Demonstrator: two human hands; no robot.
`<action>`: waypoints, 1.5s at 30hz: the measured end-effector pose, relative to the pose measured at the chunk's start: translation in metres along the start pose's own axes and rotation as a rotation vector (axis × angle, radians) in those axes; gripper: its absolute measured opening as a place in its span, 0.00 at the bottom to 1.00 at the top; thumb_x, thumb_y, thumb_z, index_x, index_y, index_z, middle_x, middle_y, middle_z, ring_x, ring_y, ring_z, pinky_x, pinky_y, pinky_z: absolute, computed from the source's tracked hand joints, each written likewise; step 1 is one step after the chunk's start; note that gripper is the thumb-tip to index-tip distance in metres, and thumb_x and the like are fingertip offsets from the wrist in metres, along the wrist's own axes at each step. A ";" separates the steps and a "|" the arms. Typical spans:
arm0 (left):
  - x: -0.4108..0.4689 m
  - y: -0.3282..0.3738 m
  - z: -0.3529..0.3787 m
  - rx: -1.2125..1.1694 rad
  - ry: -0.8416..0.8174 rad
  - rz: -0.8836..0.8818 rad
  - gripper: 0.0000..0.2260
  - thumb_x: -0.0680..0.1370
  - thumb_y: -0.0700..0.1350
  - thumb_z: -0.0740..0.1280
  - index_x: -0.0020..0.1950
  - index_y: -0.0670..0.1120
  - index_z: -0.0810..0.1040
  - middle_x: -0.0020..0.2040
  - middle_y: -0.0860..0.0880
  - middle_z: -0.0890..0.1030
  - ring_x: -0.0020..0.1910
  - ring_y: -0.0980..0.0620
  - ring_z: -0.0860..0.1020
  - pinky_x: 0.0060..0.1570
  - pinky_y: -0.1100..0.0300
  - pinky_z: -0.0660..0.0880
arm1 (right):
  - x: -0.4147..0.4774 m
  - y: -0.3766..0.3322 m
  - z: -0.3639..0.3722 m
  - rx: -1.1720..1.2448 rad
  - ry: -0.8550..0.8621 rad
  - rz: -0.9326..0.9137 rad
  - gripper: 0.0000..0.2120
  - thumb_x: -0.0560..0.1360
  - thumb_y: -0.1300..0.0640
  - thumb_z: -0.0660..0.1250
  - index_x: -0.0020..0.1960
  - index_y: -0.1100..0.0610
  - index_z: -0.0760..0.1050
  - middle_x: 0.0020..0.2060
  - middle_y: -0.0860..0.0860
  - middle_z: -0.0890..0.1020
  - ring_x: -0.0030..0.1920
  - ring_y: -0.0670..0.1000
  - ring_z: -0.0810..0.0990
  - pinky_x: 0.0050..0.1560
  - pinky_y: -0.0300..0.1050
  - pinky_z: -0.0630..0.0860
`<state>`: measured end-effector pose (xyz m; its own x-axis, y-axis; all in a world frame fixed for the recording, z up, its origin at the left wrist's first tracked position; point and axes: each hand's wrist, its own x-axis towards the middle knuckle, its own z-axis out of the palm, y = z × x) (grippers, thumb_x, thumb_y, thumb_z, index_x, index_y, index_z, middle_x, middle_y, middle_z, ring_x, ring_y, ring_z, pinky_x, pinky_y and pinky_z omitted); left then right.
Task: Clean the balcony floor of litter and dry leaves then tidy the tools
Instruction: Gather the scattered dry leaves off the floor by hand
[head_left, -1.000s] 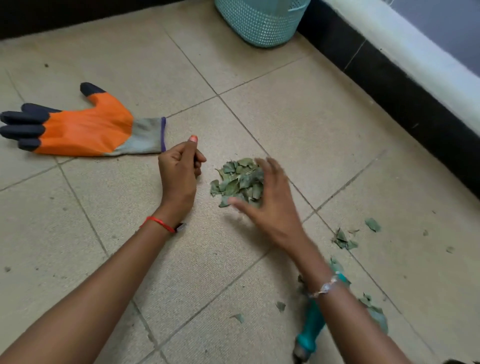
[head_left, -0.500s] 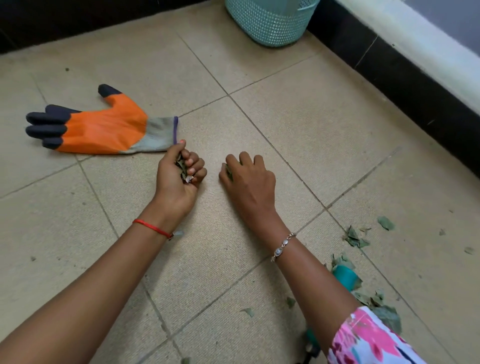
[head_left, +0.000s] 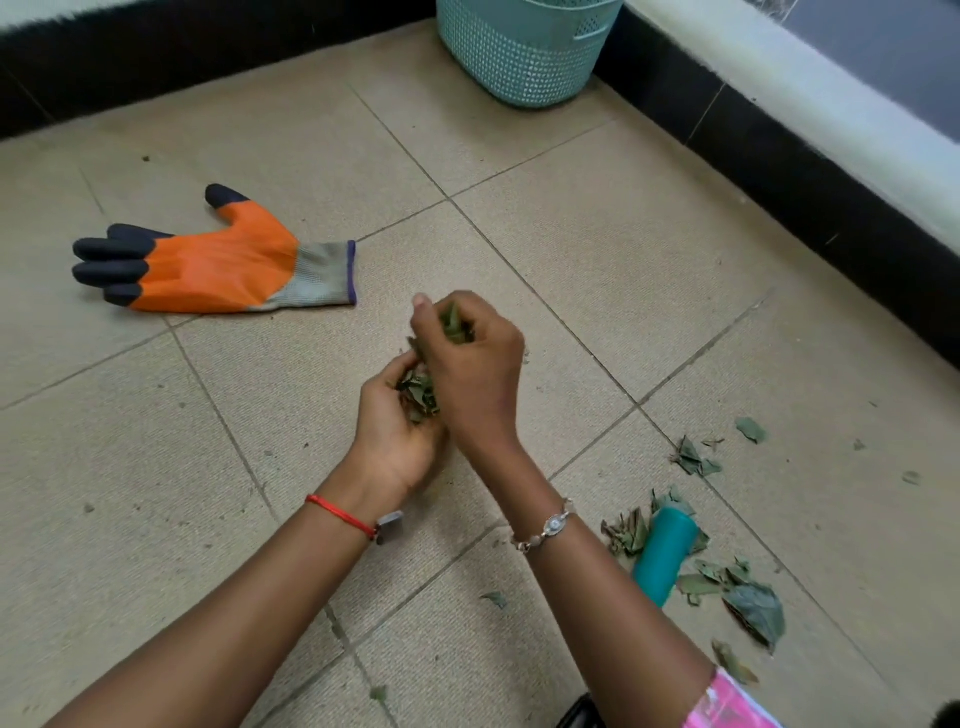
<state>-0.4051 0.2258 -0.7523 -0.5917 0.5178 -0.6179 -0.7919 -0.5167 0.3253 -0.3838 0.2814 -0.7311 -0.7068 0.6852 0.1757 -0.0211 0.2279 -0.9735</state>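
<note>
Left hand (head_left: 395, 436) fingers cup leaves (head_left: 418, 395); right hand (head_left: 475, 371) fingers clench more; open tiles (head_left: 597, 234) ahead to basket (head_left: 524, 62) at wall (head_left: 779, 156)

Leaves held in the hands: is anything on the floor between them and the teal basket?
Nothing visible does. Only bare floor tiles lie between the leaves and the teal basket. The orange glove lies off to the left, the teal-handled tool nearer the person on the right.

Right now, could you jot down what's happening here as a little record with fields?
Left hand: cupped, holds leaves
Right hand: grips more leaves just above it
Floor: loose leaves lie at the right
Glove: lies flat, to the left
Tool: teal handle among loose leaves
Basket: by the far wall
</note>
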 end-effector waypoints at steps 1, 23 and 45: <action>-0.003 -0.001 -0.001 0.008 -0.012 -0.011 0.20 0.81 0.43 0.54 0.39 0.39 0.81 0.38 0.44 0.82 0.36 0.53 0.83 0.36 0.65 0.79 | -0.004 0.006 0.003 -0.062 -0.012 -0.046 0.15 0.74 0.60 0.68 0.30 0.59 0.69 0.28 0.50 0.72 0.29 0.46 0.71 0.31 0.42 0.69; -0.010 0.018 -0.013 -0.064 -0.043 -0.011 0.11 0.79 0.44 0.57 0.40 0.43 0.74 0.35 0.47 0.75 0.31 0.52 0.76 0.34 0.64 0.77 | -0.008 0.023 -0.068 -0.329 -0.184 0.192 0.24 0.80 0.44 0.47 0.72 0.53 0.63 0.73 0.49 0.63 0.72 0.43 0.59 0.73 0.40 0.53; -0.017 0.015 -0.017 -0.061 -0.115 -0.021 0.06 0.70 0.42 0.61 0.35 0.43 0.76 0.35 0.47 0.76 0.31 0.52 0.77 0.36 0.64 0.77 | -0.104 0.044 -0.090 -0.791 -0.520 -0.280 0.17 0.74 0.67 0.58 0.61 0.66 0.75 0.60 0.58 0.78 0.62 0.55 0.76 0.67 0.33 0.61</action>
<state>-0.4038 0.1976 -0.7494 -0.5912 0.6021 -0.5365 -0.7958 -0.5435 0.2669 -0.2472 0.2828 -0.7792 -0.9752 0.1898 0.1134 0.1103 0.8622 -0.4944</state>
